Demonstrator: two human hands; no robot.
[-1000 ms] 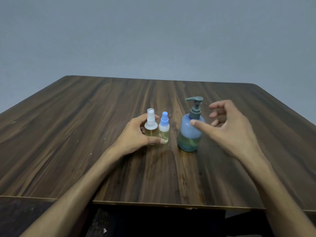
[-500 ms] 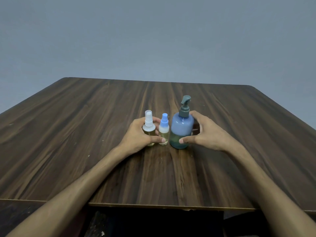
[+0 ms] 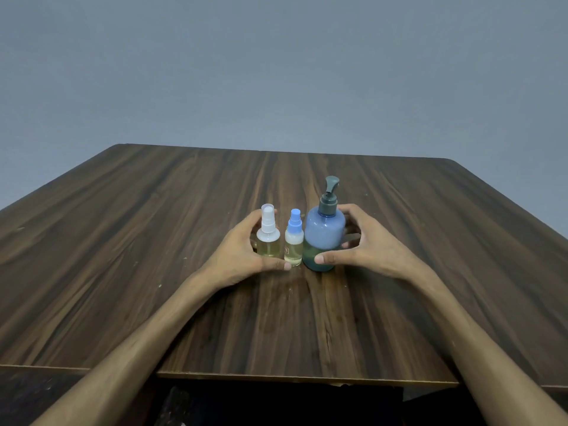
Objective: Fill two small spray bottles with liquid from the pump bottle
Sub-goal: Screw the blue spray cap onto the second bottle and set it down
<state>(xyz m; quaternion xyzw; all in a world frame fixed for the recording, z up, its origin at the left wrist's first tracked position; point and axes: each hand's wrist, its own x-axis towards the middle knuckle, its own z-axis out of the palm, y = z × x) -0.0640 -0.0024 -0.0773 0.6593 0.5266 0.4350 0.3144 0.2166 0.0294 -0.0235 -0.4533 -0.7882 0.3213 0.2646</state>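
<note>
We note all three upright mid-bench [image 3: 153,241], touching in a row: right hand [image 3: 365,250] grip curled round pump bottle [image 3: 324,238], left hand [image 3: 239,253] cupping white-capped spray bottle [image 3: 268,238], thumb reaching blue-capped spray bottle [image 3: 293,241] between them.

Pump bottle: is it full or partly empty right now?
Partly empty. The pump bottle shows greenish liquid only in its lower part; above that the blue body looks empty. It stands upright, pump head on.

Bench [image 3: 399,241]: dark wood-grain, low sheen. Pump bottle [image 3: 324,238]: translucent blue plastic. Spray bottles [image 3: 269,244] [image 3: 294,244]: clear plastic.
</note>
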